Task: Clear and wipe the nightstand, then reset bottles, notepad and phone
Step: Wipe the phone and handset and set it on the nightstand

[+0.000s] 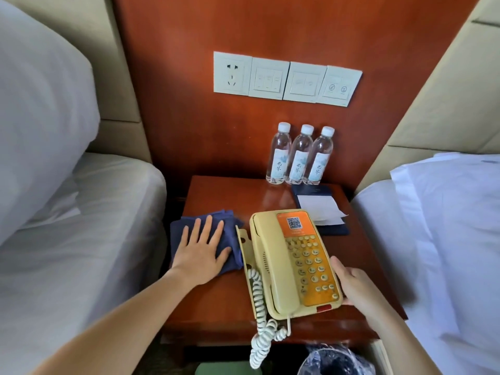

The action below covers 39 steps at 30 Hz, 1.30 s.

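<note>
Lying lengthwise front-to-back, the phone [292,263] is gripped by the right hand [351,285]; flat left hand [201,247] presses cloth [230,220].

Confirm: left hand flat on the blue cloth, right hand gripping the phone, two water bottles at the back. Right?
No: the head view shows three water bottles, not two. Left hand flat on the blue cloth, right hand gripping the phone: both correct.

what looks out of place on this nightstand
The telephone sits skewed to the nightstand edges, the right hand gripping its near corner, and its coiled cord dangles off the front edge. A white sheet pokes out crookedly past the dark notepad folder. The three water bottles stand in a tidy row.
</note>
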Each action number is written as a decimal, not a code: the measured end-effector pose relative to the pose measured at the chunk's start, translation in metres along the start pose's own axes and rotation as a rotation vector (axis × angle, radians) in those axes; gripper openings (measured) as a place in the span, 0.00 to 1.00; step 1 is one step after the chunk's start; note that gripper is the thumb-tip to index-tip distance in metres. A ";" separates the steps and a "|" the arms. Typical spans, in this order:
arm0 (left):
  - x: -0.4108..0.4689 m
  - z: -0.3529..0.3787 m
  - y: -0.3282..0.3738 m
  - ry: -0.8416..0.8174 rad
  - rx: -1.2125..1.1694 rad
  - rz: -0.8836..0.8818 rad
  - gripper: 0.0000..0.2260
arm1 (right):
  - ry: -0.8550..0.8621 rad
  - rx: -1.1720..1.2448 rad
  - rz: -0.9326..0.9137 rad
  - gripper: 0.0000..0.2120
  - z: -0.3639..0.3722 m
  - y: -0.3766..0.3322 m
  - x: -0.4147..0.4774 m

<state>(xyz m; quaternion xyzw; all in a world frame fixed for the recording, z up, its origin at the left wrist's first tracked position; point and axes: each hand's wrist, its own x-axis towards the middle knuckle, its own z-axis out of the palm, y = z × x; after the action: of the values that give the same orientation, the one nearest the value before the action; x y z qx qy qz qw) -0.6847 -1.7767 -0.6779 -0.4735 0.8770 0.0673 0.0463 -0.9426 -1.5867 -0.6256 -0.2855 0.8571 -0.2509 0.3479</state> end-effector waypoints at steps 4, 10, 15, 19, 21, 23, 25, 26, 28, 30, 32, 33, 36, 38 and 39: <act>-0.021 0.002 0.010 -0.010 0.041 0.030 0.41 | -0.049 0.001 0.010 0.28 0.005 -0.004 -0.001; -0.060 0.022 0.009 0.048 0.033 0.082 0.30 | -0.048 0.076 0.065 0.26 0.010 -0.017 -0.001; -0.018 0.001 -0.001 0.035 -0.049 -0.023 0.40 | 0.027 -0.007 0.047 0.27 0.017 -0.012 0.003; 0.045 -0.007 -0.014 0.011 -0.004 -0.114 0.37 | 0.094 -0.121 -0.015 0.28 0.026 0.003 0.017; 0.076 -0.014 -0.019 -0.005 -0.019 -0.144 0.30 | 0.101 -0.122 -0.026 0.28 0.026 0.005 0.021; 0.111 -0.021 -0.024 -0.023 -0.060 -0.163 0.29 | 0.124 -0.100 -0.035 0.28 0.028 0.011 0.027; 0.144 -0.027 -0.026 -0.051 -0.083 -0.165 0.30 | 0.128 -0.068 -0.051 0.27 0.029 0.015 0.031; 0.157 -0.028 -0.024 -0.069 -0.092 -0.157 0.30 | 0.125 -0.035 -0.055 0.27 0.029 0.017 0.032; 0.172 -0.029 -0.018 -0.079 -0.086 -0.127 0.30 | 0.116 0.031 -0.074 0.26 0.030 0.019 0.032; 0.178 -0.029 -0.011 -0.070 -0.063 -0.067 0.28 | 0.111 0.078 -0.099 0.25 0.031 0.021 0.029; 0.179 -0.030 -0.005 -0.074 -0.032 0.007 0.27 | 0.107 0.098 -0.107 0.25 0.032 0.022 0.026; 0.179 -0.031 -0.002 -0.080 -0.009 0.049 0.27 | 0.111 0.100 -0.109 0.25 0.032 0.020 0.025; 0.170 -0.031 0.011 -0.107 0.052 0.211 0.26 | 0.132 0.092 -0.085 0.25 0.031 0.016 0.022; 0.158 -0.032 0.016 -0.140 0.073 0.318 0.25 | 0.135 0.079 -0.069 0.25 0.030 0.013 0.018; 0.151 -0.033 0.016 -0.147 0.079 0.353 0.24 | 0.140 0.062 -0.071 0.25 0.030 0.012 0.016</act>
<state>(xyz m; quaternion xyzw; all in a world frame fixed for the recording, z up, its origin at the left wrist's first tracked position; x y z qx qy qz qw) -0.7813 -1.8975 -0.6655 -0.3040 0.9427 0.0743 0.1161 -0.9339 -1.5961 -0.6590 -0.2865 0.8604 -0.3087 0.2869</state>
